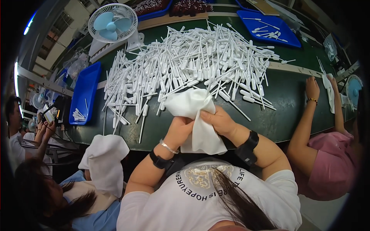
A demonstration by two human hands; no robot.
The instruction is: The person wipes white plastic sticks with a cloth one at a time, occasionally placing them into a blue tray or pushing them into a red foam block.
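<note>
In front of my chest I hold a white cloth, bunched at the top, with a loose end hanging down. My left hand is closed on its left side, the fingers partly hidden behind the fabric. The thumb of my right hand presses a fold of the cloth against the fingers. Whether anything is wrapped inside cannot be seen. Just beyond my hands lies a large heap of white plastic sticks with thicker, paddle-like ends, some touching or close to the cloth.
A blue tray with a few sticks lies at the left, another blue tray at the far right. A fan stands at the back left. Co-workers sit on both sides; one's hand holds a white cloth over the green table.
</note>
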